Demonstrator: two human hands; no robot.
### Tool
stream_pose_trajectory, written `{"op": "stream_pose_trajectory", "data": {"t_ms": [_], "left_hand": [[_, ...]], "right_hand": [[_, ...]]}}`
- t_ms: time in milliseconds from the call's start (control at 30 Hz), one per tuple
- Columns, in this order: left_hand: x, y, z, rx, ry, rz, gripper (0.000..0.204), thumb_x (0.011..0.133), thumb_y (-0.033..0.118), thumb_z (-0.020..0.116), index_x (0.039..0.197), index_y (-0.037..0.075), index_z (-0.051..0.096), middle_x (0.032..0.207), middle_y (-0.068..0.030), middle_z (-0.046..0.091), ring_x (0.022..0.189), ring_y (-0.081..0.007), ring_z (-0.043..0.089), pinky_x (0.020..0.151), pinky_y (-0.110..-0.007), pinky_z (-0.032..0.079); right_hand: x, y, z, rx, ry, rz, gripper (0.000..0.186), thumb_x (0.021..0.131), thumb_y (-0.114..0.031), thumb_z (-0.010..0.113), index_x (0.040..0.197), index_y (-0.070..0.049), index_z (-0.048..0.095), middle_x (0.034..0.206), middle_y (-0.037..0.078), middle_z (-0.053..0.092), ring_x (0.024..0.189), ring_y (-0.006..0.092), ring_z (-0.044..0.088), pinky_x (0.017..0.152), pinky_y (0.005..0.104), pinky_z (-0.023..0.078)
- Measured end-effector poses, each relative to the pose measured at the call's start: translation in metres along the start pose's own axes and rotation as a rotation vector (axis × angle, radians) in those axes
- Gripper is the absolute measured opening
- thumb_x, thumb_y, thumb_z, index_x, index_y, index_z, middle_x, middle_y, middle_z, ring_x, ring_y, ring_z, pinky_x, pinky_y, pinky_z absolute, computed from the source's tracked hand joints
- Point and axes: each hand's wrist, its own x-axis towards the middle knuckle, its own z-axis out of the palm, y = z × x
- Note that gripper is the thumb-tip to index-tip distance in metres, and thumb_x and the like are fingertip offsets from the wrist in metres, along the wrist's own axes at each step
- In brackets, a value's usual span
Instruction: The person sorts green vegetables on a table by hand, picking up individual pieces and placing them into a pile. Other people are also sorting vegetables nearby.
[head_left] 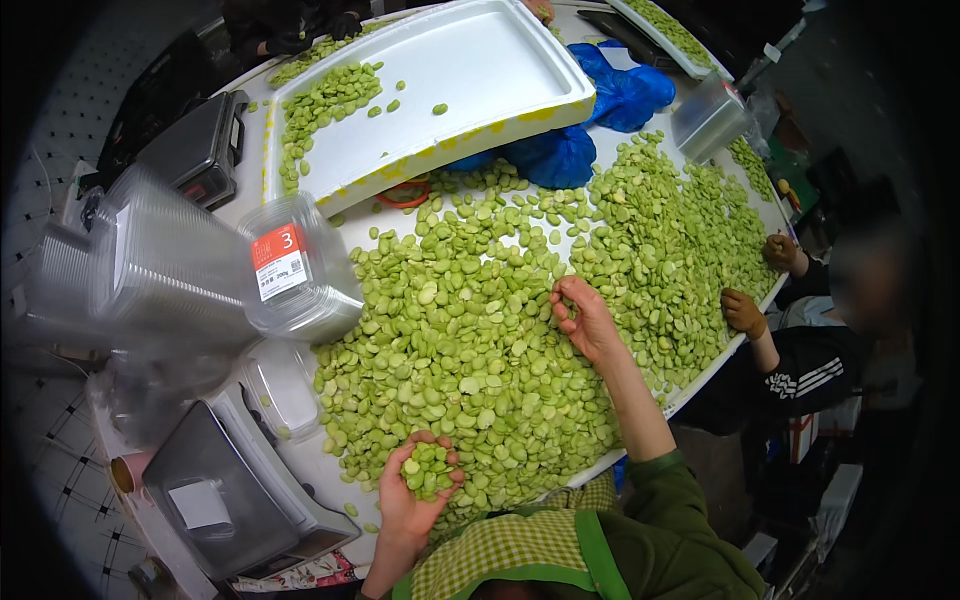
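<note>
Well, the green beans [470, 350] spread in a broad, loose heap in front of the person, below and between both hands. A small mound of beans [428, 472] sits in the left grip [405, 510], palm up and cupped, fingers curled round its far side, at the heap's near left edge. Over the heap's right part, the right grip [590, 328] is half closed, fingers bent close to the beans; I cannot tell whether it pinches one. Further right, a second heap [660, 260] runs along the worktop [333, 488], where a co-worker's gloved hand [743, 313] rests at its edge. Left of the beans stand stacked clear containers [165, 250] and, nearer, a scale [215, 490]. Beyond the main heap, a white tray [480, 75] carries more beans at its left end, with blue plastic bags [625, 90] beside it.
</note>
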Motion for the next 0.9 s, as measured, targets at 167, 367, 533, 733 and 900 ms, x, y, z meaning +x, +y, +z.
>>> {"op": "stream_pose_trajectory", "data": {"t_ms": [167,367,533,733,900], "left_hand": [[0.001,0.0,-0.001,-0.003,0.0,0.005,0.023,0.091,0.025,0.046,0.103,0.007,0.056,0.103,-0.0119,0.054,0.088,-0.0245,0.053,0.07,-0.036,0.047],[0.0,0.001,0.0,-0.017,-0.001,-0.001,0.023,0.092,0.024,0.046,0.103,0.007,0.056,0.104,-0.0119,0.054,0.088,-0.0245,0.053,0.071,-0.036,0.047],[0.001,0.002,-0.004,-0.016,-0.002,0.003,0.022,0.092,0.024,0.045,0.102,0.007,0.055,0.102,-0.0119,0.056,0.089,-0.0249,0.054,0.07,-0.036,0.047],[0.002,0.001,-0.001,-0.005,-0.001,-0.002,0.022,0.091,0.025,0.046,0.102,0.007,0.055,0.102,-0.0118,0.056,0.088,-0.0247,0.054,0.07,-0.036,0.047],[0.0,0.001,-0.003,-0.027,0.007,0.004,0.023,0.091,0.025,0.046,0.103,0.008,0.056,0.103,-0.012,0.056,0.087,-0.0247,0.054,0.068,-0.036,0.047]], "right_hand": [[-0.005,0.013,0.024,-0.866,-0.113,-0.287,0.022,0.087,-0.02,0.065,0.105,-0.007,0.069,0.077,0.003,0.06,0.065,0.0125,0.055,0.056,0.0251,0.044],[-0.004,0.035,0.051,-1.379,-0.421,-0.543,0.024,0.081,-0.019,0.07,0.103,-0.009,0.068,0.083,0.01,0.058,0.072,0.0271,0.059,0.067,0.0364,0.048],[-0.006,0.026,0.043,-1.32,-0.394,-0.529,0.018,0.08,-0.018,0.07,0.092,-0.005,0.064,0.079,0.011,0.054,0.073,0.0289,0.059,0.065,0.0377,0.049],[-0.004,0.024,0.025,-1.42,-0.385,-0.601,0.016,0.082,-0.018,0.069,0.093,-0.006,0.065,0.08,0.009,0.057,0.071,0.0241,0.058,0.061,0.0342,0.047],[-0.014,0.009,0.025,-0.499,-0.177,0.029,0.017,0.089,-0.02,0.061,0.088,-0.004,0.062,0.084,0.002,0.059,0.065,0.0049,0.052,0.048,0.0212,0.038]]}}
